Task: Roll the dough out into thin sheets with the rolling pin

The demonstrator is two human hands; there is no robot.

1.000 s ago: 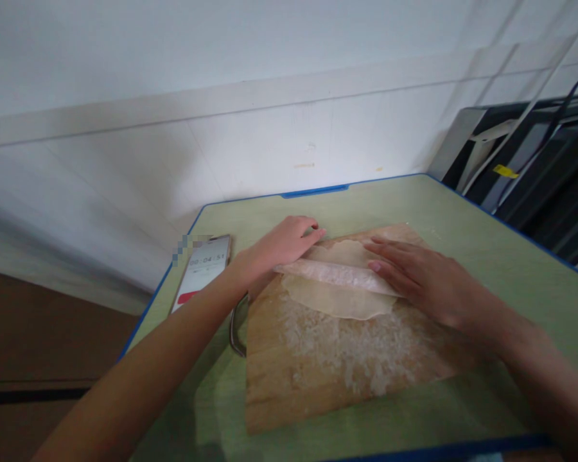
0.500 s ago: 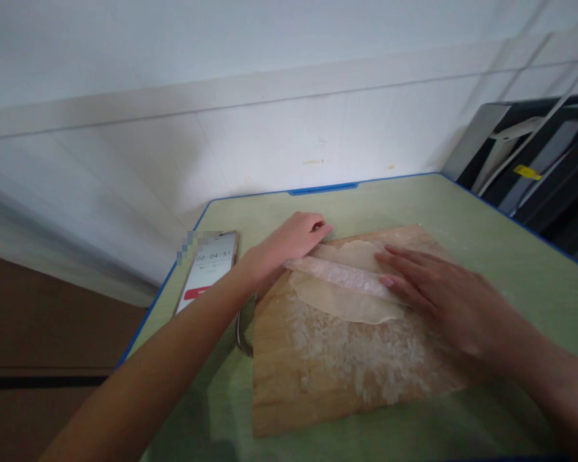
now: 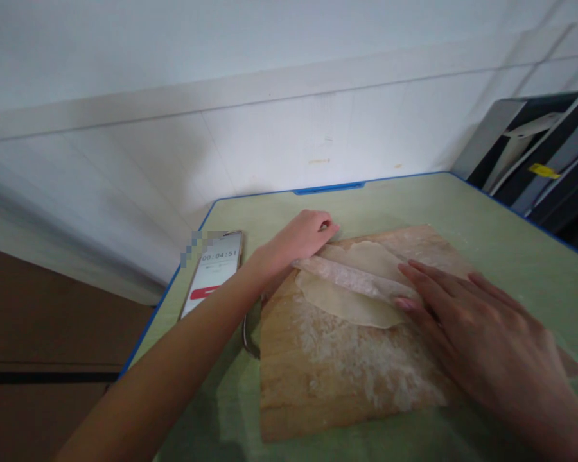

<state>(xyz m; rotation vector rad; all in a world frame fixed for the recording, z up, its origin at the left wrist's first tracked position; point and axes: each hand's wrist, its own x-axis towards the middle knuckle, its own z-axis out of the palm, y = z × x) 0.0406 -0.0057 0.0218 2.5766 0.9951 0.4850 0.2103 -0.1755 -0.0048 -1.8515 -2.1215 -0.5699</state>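
Note:
A round, thin sheet of dough [image 3: 351, 305] lies on a floured wooden board [image 3: 289, 378]. Across it slants a flour-dusted rolling pin [image 3: 361, 280]. My left hand [image 3: 315, 231] is at the pin's left end, its heel over that end and its fingers curled beyond it, with a small gap showing inside the curl. At the other end, my right hand [image 3: 476, 327] lies palm down with fingers stretched out flat, covering the pin's right end. Dough shows both in front of and behind the pin; its right edge is partly hidden by my right hand.
Left of the board, a phone [image 3: 216, 263] with a timer on its screen lies on the green, blue-edged table [image 3: 390, 199], partly behind my left forearm. A curved metal handle [image 3: 247, 337] sticks out by the board. Dark folded items [image 3: 553, 147] stand at the right; a white wall is behind.
My right hand has slid a little to the right and nearer to me along the pin. My left hand keeps its place at the other end. The view has shifted slightly.

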